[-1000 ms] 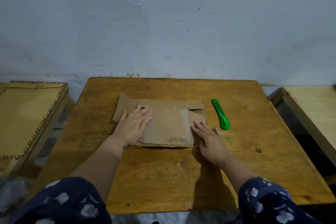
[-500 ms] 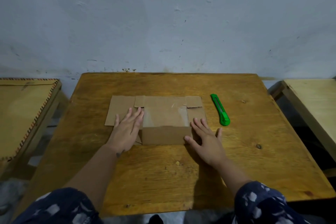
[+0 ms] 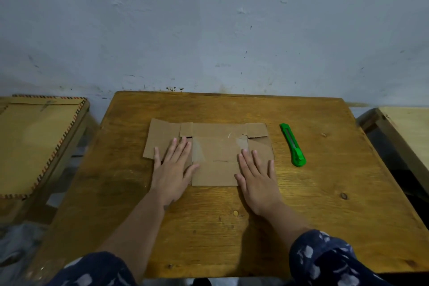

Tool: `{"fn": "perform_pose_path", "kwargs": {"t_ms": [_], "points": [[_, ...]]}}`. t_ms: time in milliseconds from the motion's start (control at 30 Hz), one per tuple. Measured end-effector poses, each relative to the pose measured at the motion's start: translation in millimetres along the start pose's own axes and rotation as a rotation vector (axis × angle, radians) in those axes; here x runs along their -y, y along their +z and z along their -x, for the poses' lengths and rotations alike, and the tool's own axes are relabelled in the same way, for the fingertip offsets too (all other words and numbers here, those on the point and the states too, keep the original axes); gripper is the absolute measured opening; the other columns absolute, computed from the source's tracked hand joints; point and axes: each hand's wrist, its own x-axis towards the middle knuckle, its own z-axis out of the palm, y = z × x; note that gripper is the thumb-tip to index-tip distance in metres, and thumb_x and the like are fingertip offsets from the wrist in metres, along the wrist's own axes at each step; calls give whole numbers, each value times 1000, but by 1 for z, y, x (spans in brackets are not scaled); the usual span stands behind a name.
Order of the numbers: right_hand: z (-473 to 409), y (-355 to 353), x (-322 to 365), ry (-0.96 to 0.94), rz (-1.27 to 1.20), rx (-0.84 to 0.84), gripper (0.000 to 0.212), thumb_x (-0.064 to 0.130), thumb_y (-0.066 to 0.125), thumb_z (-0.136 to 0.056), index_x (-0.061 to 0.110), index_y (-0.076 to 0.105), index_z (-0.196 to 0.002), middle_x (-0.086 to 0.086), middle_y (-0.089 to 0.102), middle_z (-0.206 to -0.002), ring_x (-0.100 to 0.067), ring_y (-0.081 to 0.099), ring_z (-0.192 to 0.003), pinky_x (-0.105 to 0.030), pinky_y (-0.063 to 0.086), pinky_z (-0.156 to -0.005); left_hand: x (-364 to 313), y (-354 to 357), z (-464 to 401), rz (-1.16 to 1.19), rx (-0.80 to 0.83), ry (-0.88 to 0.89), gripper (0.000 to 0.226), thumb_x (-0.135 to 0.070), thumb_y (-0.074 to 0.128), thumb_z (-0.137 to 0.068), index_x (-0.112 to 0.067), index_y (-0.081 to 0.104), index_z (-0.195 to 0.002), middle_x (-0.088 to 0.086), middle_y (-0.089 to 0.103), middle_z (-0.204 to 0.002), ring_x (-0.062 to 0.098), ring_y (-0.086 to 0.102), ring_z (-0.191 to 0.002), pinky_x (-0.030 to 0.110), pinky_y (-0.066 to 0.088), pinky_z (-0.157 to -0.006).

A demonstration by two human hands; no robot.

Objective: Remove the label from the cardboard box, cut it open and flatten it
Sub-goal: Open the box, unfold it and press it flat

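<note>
The brown cardboard box (image 3: 218, 148) lies spread flat in the middle of the wooden table (image 3: 301, 216), its flaps folded out to the left, back and right. My left hand (image 3: 173, 169) rests palm down on its left part, fingers apart. On the box's right part, my right hand (image 3: 257, 176) presses flat in the same way. Neither hand holds anything. No label shows on the cardboard's upper side. A green utility knife (image 3: 293, 145) lies on the table just right of the box, a short way from my right hand.
A grey-blue wall stands right behind the table. To the left is a lower wooden table (image 3: 34, 141) with a patterned edge. Another pale wooden table (image 3: 404, 127) stands at the right, with a dark gap between it and mine.
The front panel with handwriting has been folded down flat. My hands have shifted a little and now press both sides of the cardboard, which lies wider and flatter than before. The knife has not moved.
</note>
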Motion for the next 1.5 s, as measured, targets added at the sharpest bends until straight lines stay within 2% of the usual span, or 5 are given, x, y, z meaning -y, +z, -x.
{"fn": "perform_pose_path", "kwargs": {"t_ms": [633,733,900,1233,1500], "points": [[-20,-2,-1,25,3,56,72,55,-17,-78,31,-15,-146,12,-25,-153,-12,-30,-139,-48,-16,-113,26,-7,15,490,-336,-442,71,-37,44,-98,-24,1,-152,-2,55,-136,22,42,-133,40,15,-117],[-20,-3,-1,30,-3,51,71,56,-17,-78,32,-16,-145,12,-26,-152,-12,-30,-139,-47,-17,-113,21,-12,7,584,-422,-504,73,-31,52,-96,-27,5,-152,-7,64,-118,19,62,-100,34,51,-77],[-20,-3,0,35,-2,52,70,57,-17,-77,34,-18,-144,13,-27,-152,-12,-30,-139,-48,-17,-114,26,-12,-6,601,-460,-514,53,-27,54,-96,-25,37,-146,-1,71,-96,12,61,-74,25,46,-59],[-19,-3,0,35,16,24,71,56,-16,-78,33,-13,-146,12,-23,-153,-12,-28,-140,-47,-17,-114,24,-5,-11,995,-527,-442,51,-13,58,-93,-26,43,-141,-5,66,-104,10,65,-93,31,56,-81],[-21,-1,-2,37,22,29,69,56,-15,-80,34,-14,-145,13,-23,-153,-11,-29,-139,-47,-19,-112,16,-9,-11,998,-452,-476,37,-24,53,-96,-20,50,-59,3,61,-63,22,59,-62,33,48,-55]]}}
